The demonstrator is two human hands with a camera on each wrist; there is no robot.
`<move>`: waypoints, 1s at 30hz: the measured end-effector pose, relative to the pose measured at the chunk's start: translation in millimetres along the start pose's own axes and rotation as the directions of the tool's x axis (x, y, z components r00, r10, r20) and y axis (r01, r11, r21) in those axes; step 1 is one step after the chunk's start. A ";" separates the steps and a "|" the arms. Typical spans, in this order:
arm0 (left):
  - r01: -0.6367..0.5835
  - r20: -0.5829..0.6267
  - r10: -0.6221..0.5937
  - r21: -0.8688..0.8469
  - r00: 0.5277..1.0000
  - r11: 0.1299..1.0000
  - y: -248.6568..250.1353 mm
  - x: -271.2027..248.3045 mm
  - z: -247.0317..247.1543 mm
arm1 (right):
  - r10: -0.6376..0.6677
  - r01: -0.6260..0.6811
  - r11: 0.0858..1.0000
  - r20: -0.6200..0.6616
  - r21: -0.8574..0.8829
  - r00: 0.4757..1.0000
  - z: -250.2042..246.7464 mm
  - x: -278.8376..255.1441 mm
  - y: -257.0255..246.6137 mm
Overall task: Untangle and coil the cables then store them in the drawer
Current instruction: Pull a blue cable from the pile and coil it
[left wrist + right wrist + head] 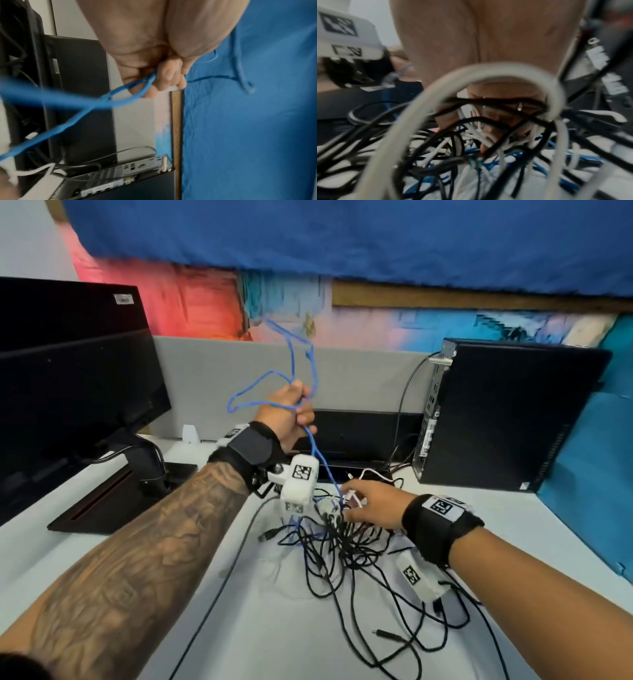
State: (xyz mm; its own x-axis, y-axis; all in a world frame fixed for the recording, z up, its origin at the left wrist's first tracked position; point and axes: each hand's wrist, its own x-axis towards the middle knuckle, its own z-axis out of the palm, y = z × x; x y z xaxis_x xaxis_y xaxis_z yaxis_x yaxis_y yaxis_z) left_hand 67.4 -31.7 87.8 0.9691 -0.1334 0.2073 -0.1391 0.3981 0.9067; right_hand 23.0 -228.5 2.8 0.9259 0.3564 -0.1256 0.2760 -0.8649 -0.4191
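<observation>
My left hand (291, 412) is raised above the desk and grips a blue cable (291, 364) in its curled fingers. Loops of it stand above the fist, and one strand runs down into a tangle of black, white and blue cables (342, 542) on the white desk (291, 638). The left wrist view shows the left hand (154, 75) closed round the blue cable (120, 94). My right hand (366, 505) lies on the far side of the tangle with its fingers (488, 121) hooked in among the cable tangle (436, 142). No drawer is in view.
A black monitor (68, 392) on its stand fills the left side. A black desktop computer (507, 419) stands at the right with cables plugged into its back. A low black box (359, 433) sits against the grey partition (239, 378). Loose black leads trail toward me.
</observation>
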 end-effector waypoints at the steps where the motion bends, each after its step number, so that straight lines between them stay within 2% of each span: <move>1: -0.012 -0.007 0.012 -0.038 1.000 0.999 6.8 3.4 -1.5 | 0.024 -0.024 1.000 0.006 -0.006 1.000 -1.9 0.1 4.4; 3: -0.038 -0.025 0.036 -0.081 0.999 0.996 17.7 8.3 -1.1 | 0.071 -0.071 0.996 0.011 -0.057 0.997 -8.2 3.0 11.2; 5: -0.054 -0.014 0.053 -0.099 0.999 0.994 24.2 10.6 2.4 | 0.066 -0.068 0.991 -0.024 -0.118 0.998 -17.2 3.3 11.3; 6: -0.054 0.001 0.054 -0.107 0.999 0.993 26.3 10.6 4.7 | 0.029 -0.037 0.993 -0.071 -0.115 0.997 -22.4 3.1 7.3; 9: -0.038 0.029 0.042 -0.123 0.999 0.992 27.8 9.3 10.2 | -0.145 0.159 0.986 -0.214 0.047 0.966 -34.3 4.3 -14.7; 11: -0.039 0.029 0.043 -0.120 0.999 0.992 28.3 8.2 11.5 | -0.175 0.203 0.975 -0.247 0.089 0.953 -39.0 6.7 -25.5; 13: -0.062 -0.010 0.062 0.024 0.998 0.998 26.8 8.0 8.2 | -0.141 0.200 0.965 -0.306 0.170 0.942 -45.1 9.7 -23.8; 15: -0.072 -0.028 0.084 0.294 0.996 0.953 19.6 3.8 2.4 | -0.097 0.227 0.927 -0.396 0.297 0.913 -55.2 9.4 -20.0; 17: -0.069 0.038 0.057 0.498 0.998 0.864 5.6 -5.9 0.9 | -0.071 0.259 0.891 -0.450 0.372 0.890 -63.9 7.9 -22.9; 19: -0.061 0.107 -0.001 0.574 0.994 0.816 -10.0 -15.5 3.3 | -0.059 0.261 0.891 -0.474 0.371 0.878 -70.4 5.8 -31.1; 22: 0.014 0.156 -0.098 0.466 0.983 0.885 -27.3 -22.6 5.3 | -0.037 0.286 0.859 -0.504 0.426 0.863 -76.9 3.3 -38.7; 25: 0.067 0.257 -0.177 0.384 0.950 0.921 -34.2 -27.3 9.5 | -0.042 0.325 0.835 -0.537 0.444 0.842 -80.1 -2.1 -44.9; 28: 0.056 0.331 -0.205 0.408 0.921 0.911 -35.4 -27.4 14.2 | -0.034 0.340 0.844 -0.590 0.415 0.807 -77.3 -0.7 -44.8; 30: 0.011 0.350 -0.181 0.436 0.919 0.900 -37.9 -24.0 11.2 | -0.028 0.356 0.842 -0.627 0.405 0.779 -74.5 2.2 -40.3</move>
State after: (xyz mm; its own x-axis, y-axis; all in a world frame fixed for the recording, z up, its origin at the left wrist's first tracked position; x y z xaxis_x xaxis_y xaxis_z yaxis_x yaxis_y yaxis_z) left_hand 47.1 -53.8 52.6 0.8446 -0.5126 0.1549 -0.2029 -0.0386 0.9784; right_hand 33.2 -219.2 86.4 0.8751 0.0799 0.4773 0.4574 -0.4586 -0.7619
